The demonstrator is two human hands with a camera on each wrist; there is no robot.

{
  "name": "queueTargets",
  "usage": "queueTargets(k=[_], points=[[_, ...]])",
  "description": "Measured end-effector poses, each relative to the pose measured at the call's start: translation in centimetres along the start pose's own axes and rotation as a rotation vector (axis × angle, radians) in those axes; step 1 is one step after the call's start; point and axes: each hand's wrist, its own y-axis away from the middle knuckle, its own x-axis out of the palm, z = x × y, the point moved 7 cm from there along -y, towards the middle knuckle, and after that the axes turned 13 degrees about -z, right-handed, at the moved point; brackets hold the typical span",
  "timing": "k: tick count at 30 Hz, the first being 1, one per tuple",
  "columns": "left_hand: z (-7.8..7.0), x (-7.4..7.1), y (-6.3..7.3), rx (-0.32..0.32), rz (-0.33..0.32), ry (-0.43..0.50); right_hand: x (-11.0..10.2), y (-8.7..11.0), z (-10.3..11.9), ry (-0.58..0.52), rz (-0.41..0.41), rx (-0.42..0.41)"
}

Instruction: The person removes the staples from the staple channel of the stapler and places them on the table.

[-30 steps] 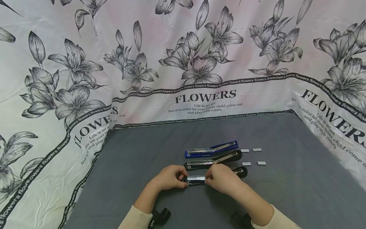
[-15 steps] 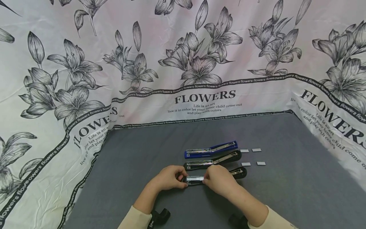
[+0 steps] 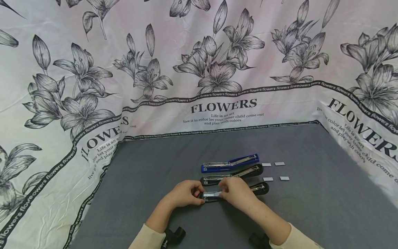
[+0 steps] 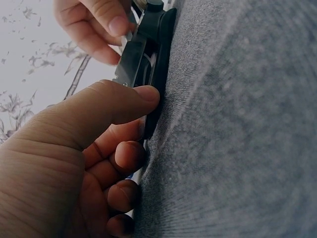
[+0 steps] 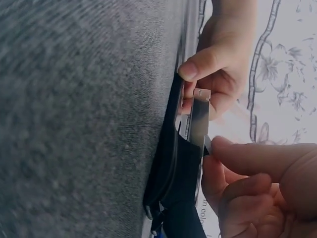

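Note:
The nearest black stapler lies opened out on the grey cloth, its silver staple channel facing up. My left hand pinches its left end between thumb and fingers; the left wrist view shows the thumb on the black base. Over the channel's right part, my right hand pinches a small staple strip between thumb and index finger, at the channel's upper edge. My right hand hides the stapler's middle in the head view. Its raised cover shows beyond that hand.
Behind lie another opened black stapler and an opened blue stapler, side by side. Several pale staple strips lie to their right. A flower-printed curtain borders the grey table cloth.
My right hand has slid a little left along the stapler's channel, and its index finger now sits slightly higher. The left hand keeps its place on the stapler's end.

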Motion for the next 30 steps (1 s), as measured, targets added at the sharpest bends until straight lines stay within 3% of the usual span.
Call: queueTargets(k=[8, 15, 24, 30], points=[[-0.1, 0.1, -0.1, 0.0, 0.005, 0.005, -0.4, 0.2, 0.3, 0.039, 0.009, -0.07], [0.0, 0.3, 0.0, 0.003, 0.008, -0.009, -1.7, 0.4, 0.2, -0.006, 0.025, -0.064], [0.1, 0.4, 0.2, 0.023, -0.003, 0.006, -5.2, 0.9, -0.2, -0.037, -0.014, -0.108], [0.1, 0.2, 0.1, 0.037, -0.005, 0.003, -8.0, 1.1, -1.3, -0.058, -0.003, -0.087]])
